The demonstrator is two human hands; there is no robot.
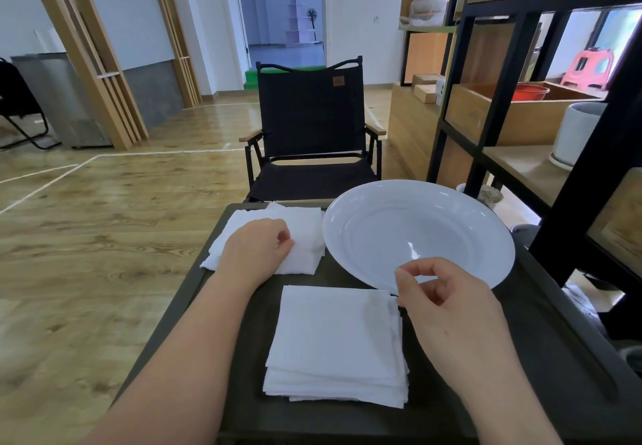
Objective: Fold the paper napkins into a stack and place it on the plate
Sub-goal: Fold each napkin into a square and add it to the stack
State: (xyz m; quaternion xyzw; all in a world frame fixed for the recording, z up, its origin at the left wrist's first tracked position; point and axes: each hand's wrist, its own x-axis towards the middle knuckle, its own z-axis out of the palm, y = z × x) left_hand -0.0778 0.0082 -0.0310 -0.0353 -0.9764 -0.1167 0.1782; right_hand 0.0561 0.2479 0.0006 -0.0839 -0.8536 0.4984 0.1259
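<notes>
Under the left hand, a loose pile of unfolded napkins is lying on the dark worktop, w/ the fingers curling down and pinching the top sheet near its middle. Just right of that hand the white plate is sitting, its rim almost touching the pile's edge; nothing is lying in it. Between the two forearms, nearer the person, the folded napkin stack is resting flat, several layers showing at its near edge, approx. square, well short of the plate but close to its near rim. At the stack's far right corner the right hand is hovering, thumb & forefinger bent toward each other; the thumb tip is sitting right at the corner, but whether it's actually pinching the paper or just touching it — can't tell. The forefinger tip is overlapping the plate's near rim in view. Beyond both hands, past the worktop's far edge, a black folding chair is facing the person. Right of the right hand, a black-framed shelf unit w/ wooden boards is standing alongside the worktop.
</notes>
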